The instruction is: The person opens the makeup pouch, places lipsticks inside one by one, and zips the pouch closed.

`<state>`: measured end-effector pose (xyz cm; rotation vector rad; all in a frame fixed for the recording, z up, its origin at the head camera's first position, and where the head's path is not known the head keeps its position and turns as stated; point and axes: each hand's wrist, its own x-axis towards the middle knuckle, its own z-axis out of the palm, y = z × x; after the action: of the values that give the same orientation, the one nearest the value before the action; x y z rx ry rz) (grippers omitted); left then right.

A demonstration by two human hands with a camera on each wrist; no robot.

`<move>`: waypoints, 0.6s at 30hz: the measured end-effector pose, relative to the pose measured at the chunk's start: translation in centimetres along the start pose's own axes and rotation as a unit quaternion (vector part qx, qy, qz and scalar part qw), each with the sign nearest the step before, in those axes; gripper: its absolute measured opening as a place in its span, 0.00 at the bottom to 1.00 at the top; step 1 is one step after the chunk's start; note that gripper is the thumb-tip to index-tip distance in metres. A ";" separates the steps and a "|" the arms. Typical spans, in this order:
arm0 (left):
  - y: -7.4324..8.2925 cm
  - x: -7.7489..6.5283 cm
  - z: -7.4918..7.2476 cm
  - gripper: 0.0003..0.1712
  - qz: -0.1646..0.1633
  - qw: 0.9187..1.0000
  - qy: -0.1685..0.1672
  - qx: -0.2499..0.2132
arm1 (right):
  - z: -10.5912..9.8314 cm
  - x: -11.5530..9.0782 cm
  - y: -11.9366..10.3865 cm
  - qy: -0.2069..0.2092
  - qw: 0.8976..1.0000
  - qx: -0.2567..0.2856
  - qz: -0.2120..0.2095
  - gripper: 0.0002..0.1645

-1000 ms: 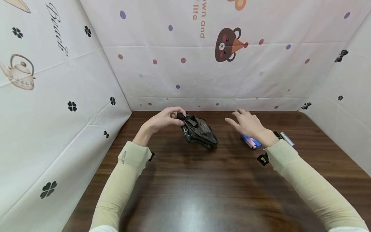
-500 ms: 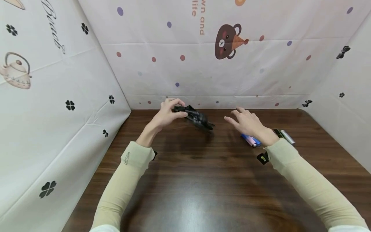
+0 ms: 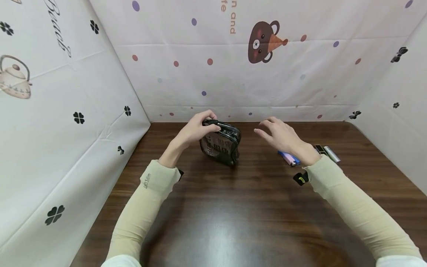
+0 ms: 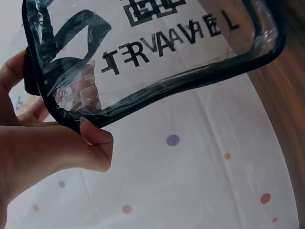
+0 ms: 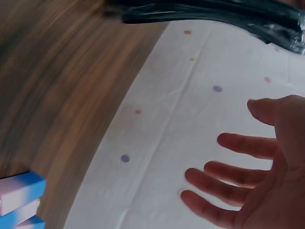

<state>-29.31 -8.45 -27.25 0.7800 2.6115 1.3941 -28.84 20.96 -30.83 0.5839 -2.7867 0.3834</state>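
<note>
A clear travel pouch (image 3: 218, 145) with black trim hangs upright from my left hand (image 3: 197, 129) near the back of the table. Fingers and thumb pinch it at its top corner. In the left wrist view the see-through pouch (image 4: 186, 43) shows dark lettering and a black strap loop, with my thumb (image 4: 97, 143) on its black edge. My right hand (image 3: 279, 134) hovers to the right of the pouch with nothing in it, fingers spread. In the right wrist view the hand (image 5: 257, 176) is apart from the pouch's dark edge (image 5: 205, 12).
Pink-and-blue boxes (image 3: 289, 158) lie on the brown table (image 3: 213, 207) below my right hand. Beyond that wrist are a small dark item (image 3: 320, 149) and a silver cylinder (image 3: 331, 154). White printed cloth walls (image 3: 186, 81) bound the table at the back and sides.
The pouch was lifted and turned by my left hand, from lying slanted to edge-on to hanging upright with its lettered face forward. The right hand has barely shifted.
</note>
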 end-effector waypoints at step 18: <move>1.6 0.9 0.6 0.09 -0.038 0.992 -0.006 0.117 | -2.8 1.5 -5.8 0.149 0.948 0.097 -0.266 0.05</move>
<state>-29.32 -6.84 -26.17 0.6991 2.7982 1.0731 -27.15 16.17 -26.56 1.1745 -2.2041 0.5685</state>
